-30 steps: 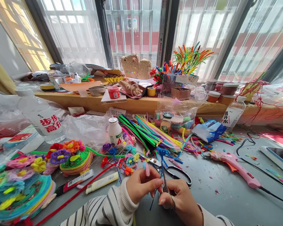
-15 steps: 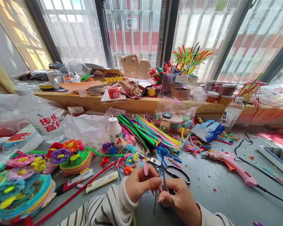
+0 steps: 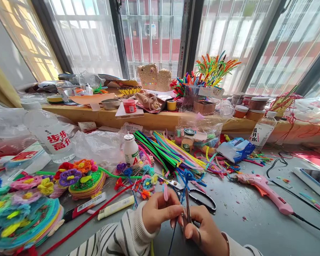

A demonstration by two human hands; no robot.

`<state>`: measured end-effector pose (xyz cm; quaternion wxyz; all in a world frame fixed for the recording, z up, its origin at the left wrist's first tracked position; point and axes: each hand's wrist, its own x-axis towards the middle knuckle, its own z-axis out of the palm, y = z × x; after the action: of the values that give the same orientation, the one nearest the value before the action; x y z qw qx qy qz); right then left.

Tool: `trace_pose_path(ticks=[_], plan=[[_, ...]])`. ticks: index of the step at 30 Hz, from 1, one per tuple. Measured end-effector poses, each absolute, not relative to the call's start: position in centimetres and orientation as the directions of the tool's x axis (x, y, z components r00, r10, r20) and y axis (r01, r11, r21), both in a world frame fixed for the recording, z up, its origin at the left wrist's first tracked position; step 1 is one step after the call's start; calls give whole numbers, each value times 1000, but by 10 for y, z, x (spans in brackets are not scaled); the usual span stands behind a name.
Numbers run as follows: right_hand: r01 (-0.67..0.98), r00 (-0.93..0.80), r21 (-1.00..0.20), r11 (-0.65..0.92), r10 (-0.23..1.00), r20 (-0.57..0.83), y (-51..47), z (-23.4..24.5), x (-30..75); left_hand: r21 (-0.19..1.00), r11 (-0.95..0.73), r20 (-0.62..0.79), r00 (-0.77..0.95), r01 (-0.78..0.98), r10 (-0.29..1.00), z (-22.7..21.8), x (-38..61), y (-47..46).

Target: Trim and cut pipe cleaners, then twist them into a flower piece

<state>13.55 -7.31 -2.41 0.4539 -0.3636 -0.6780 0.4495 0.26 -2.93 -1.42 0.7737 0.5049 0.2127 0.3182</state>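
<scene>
At ctr of tbl's (image 3: 245,222) near edge, metal tool's (image 3: 187,208) grip is hidden in closed R hand (image 3: 204,227); blue stem's (image 3: 171,241) btm end runs out of frame. L hand (image 3: 162,212), bent inward, pinches stem just beside tool.

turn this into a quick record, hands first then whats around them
left hand: pinching thin blue stem
right hand: gripping slim metal tool, apparently scissors
beyond hands: black-handled scissors; loose pipe cleaners
right side: pink glue gun
left side: fuzzy flowers on layered discs
surface: grey table
</scene>
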Motion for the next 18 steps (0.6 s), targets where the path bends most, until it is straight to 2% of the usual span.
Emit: trace_pose_path(ticks=[4, 8, 13, 18], plan=[[102, -296, -941, 321, 913, 280, -74, -26, 137, 910, 292, 8, 716, -295, 698, -13, 2, -30], [100, -259, -955, 279, 934, 246, -73, -30, 138, 911, 246, 23, 636, -331, 772, -12, 2, -27], [185, -218, -957, 223, 959, 182, -73, -34, 138, 942, 202, -32, 526, -269, 850, -14, 1, -22], [237, -156, -951, 200, 974, 166, -73, -36, 138, 950, 197, -43, 522, -242, 852, -13, 1, -21]])
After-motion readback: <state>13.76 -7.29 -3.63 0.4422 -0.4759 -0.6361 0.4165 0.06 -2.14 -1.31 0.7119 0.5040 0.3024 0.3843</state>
